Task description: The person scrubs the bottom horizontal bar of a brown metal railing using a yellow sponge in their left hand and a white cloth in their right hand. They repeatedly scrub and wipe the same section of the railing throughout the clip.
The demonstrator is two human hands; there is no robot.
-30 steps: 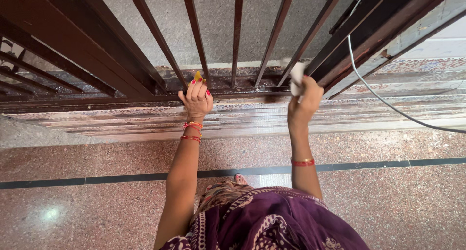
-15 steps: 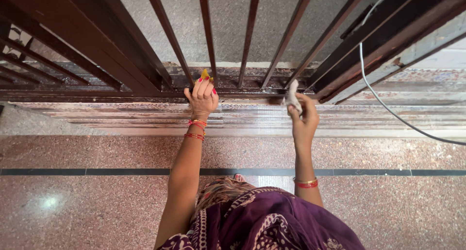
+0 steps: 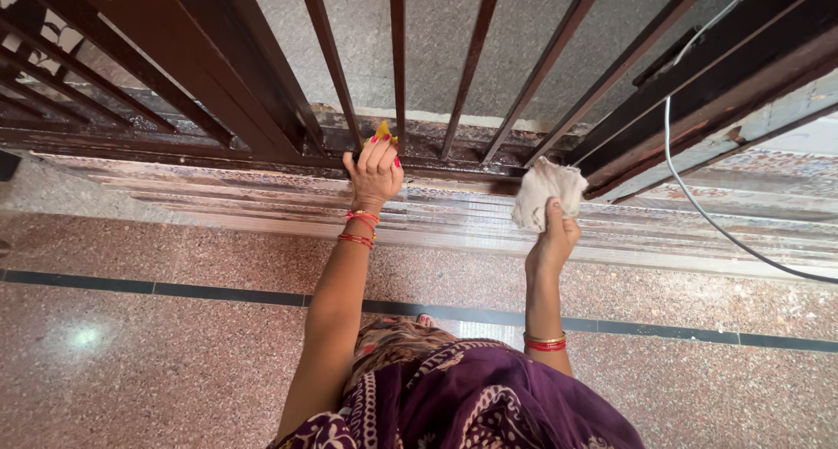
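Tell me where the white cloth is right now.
In the head view, the white cloth is bunched in the right hand, right of centre, pressed against the bottom rail of the dark metal gate.

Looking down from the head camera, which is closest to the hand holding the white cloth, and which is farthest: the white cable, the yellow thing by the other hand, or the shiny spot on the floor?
From the right hand, gripping the white cloth:
1. White cable, on its right.
2. Yellow thing, at the left hand on the gate's bottom rail.
3. Shiny spot, far left on the floor.
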